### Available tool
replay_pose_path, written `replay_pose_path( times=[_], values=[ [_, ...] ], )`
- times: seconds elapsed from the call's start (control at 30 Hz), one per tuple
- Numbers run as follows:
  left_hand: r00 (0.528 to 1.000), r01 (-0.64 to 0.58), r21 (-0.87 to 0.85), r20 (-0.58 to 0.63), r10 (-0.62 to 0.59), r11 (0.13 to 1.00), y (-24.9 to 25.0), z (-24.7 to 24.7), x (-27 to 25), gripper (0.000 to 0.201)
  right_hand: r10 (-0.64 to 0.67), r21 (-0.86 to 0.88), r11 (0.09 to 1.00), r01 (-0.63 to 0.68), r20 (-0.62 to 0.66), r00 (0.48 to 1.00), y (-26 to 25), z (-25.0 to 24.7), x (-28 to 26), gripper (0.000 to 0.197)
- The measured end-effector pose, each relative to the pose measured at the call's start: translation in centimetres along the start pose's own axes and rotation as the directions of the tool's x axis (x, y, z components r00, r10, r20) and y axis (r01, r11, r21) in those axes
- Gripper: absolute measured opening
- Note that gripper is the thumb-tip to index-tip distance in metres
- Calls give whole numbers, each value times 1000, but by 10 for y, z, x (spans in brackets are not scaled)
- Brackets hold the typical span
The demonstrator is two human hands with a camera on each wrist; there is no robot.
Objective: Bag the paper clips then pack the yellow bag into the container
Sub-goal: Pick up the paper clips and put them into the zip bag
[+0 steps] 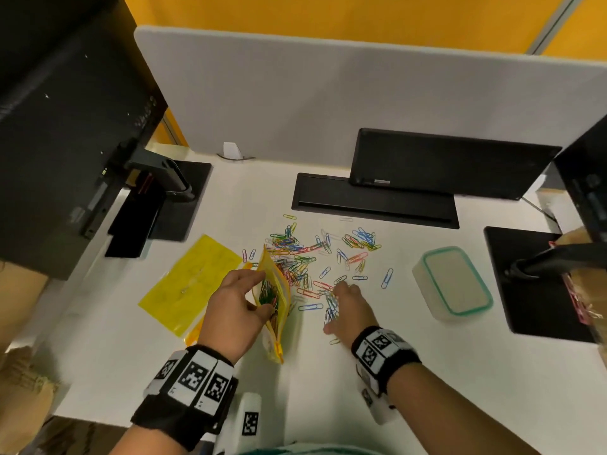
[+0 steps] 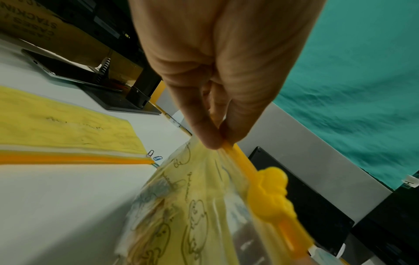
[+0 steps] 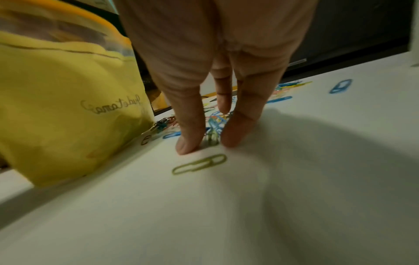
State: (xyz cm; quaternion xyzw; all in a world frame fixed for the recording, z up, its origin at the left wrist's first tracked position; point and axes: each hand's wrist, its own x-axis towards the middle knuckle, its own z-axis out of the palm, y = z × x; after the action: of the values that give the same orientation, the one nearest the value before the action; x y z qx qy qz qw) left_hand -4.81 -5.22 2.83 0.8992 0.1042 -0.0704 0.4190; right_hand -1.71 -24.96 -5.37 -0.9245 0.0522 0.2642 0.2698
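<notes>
Where the fingers [image 2: 208, 136] of the left hand [image 1: 235, 310] pinched its orange zip edge, the yellow bag [image 1: 274, 297] stood on its side on the white counter [image 1: 328, 389], mouth gaping toward the right, with a clump of coloured clips already inside. A yellow slider [image 2: 269, 193] sat on the zip rail just past the pinch. The right hand [image 1: 348, 310] lay palm down just beside the bag, its fingers [image 3: 190, 129] drawn narrow, tips on the counter around a small bunch of paper clips [image 3: 213, 132]; one olive clip [image 3: 199, 164] lay loose just short of them. Beyond both hands the rest of the paper clips were scattered in a bright heap across the middle of the counter. To the right, well apart from the heap, stood the container [image 1: 451, 282], pale with a teal-rimmed lid on. To the left of the bag a second yellow pouch [image 1: 189, 284] lay flat.
</notes>
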Motion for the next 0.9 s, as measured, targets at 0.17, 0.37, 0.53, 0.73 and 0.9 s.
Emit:
replay_pose_path(
  times=[0.17,0.37,0.53,0.73,0.9],
  values=[
    [1000,16,9,-12,-16,1000,-2,-3,3,52,-64,-2,998,64,-134,989,-6,-21,32,52],
    [1000,22,31,-11,-22,999,-3,-4,6,52,6,-116,993,-32,-215,977,14,-74,86,69],
    [1000,17,47,-11,-17,999,2,-6,9,51,-51,-297,953,57,27,998,11,-53,79,85],
    [1000,12,39,-4,-12,999,5,0,13,51,-235,-319,927,195,-91,968,8,-11,37,44],
    [1000,-1,34,-4,1,999,10,7,15,51,-279,-351,907,232,-89,956,1,-7,35,36]
  ],
)
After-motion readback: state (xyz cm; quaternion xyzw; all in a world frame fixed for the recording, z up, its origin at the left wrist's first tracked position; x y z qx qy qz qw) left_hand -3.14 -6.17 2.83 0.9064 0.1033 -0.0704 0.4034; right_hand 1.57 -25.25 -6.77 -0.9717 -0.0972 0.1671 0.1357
